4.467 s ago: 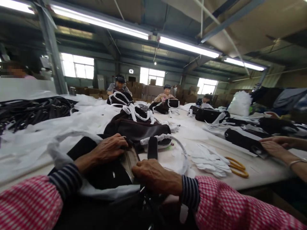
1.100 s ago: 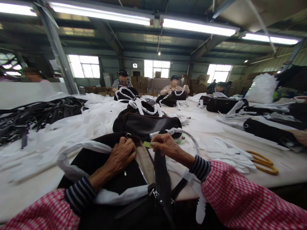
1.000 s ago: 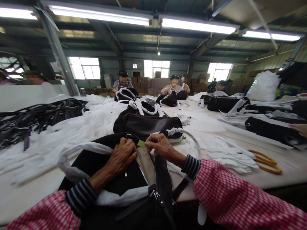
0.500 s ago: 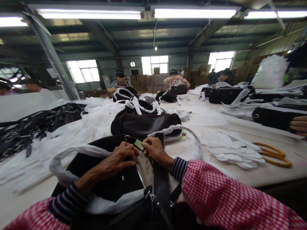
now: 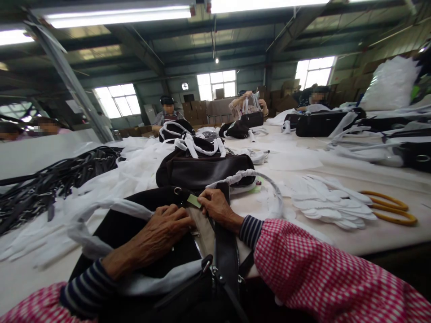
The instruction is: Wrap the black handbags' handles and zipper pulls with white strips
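Observation:
A black bag (image 5: 134,233) lies in front of me with its zipper mouth open and a black strap (image 5: 225,251) running down its right side. My left hand (image 5: 161,231) is closed on the bag's opening edge, fingers curled over it. My right hand (image 5: 217,207) pinches a small green tag (image 5: 194,200) at the top of the opening, right beside the left hand's fingertips. White wrapping (image 5: 101,211) covers the bag's handle.
A dark brown bag (image 5: 205,170) with white-wrapped handles sits just beyond. White paper pieces (image 5: 333,204) and yellow-handled scissors (image 5: 392,208) lie to the right. Black straps (image 5: 43,184) pile at the left. Other people work at the table's far end.
My right hand brought the green tag from the right to the bag's opening, close to the left hand. The view tilted up a little.

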Action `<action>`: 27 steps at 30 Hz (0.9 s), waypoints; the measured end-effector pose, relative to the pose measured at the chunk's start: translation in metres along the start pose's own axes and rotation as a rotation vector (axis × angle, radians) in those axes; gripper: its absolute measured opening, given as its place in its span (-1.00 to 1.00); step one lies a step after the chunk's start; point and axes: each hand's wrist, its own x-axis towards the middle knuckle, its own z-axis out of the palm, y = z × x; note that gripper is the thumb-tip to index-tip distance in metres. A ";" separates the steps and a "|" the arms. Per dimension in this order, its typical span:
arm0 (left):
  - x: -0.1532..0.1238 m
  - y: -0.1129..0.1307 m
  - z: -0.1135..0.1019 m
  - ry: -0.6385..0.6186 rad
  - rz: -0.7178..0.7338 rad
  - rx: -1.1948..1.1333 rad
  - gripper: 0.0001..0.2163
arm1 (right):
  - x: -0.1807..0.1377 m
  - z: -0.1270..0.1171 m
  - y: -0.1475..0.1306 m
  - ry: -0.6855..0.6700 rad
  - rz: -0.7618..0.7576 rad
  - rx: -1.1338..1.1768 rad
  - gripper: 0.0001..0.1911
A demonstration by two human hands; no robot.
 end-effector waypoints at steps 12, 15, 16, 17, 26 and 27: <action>0.006 0.012 0.000 -0.016 -0.043 0.201 -0.81 | 0.002 0.000 0.002 -0.020 -0.004 -0.001 -0.88; 0.007 0.010 0.002 -0.001 -0.016 0.204 -0.81 | 0.002 0.000 0.000 -0.033 0.006 0.005 -0.89; 0.009 0.009 0.002 0.002 -0.017 0.191 -0.82 | 0.001 -0.001 -0.001 -0.046 0.009 0.005 -0.89; 0.011 0.008 0.002 0.007 -0.021 0.176 -0.84 | 0.000 -0.002 -0.004 -0.062 0.013 0.007 -0.90; 0.024 0.010 -0.006 -0.008 -0.038 -0.082 -0.90 | -0.010 -0.018 -0.026 -0.134 0.187 -0.025 -0.88; 0.023 0.010 -0.007 -0.018 -0.053 -0.125 -0.89 | -0.010 -0.019 -0.026 -0.155 0.198 -0.047 -0.88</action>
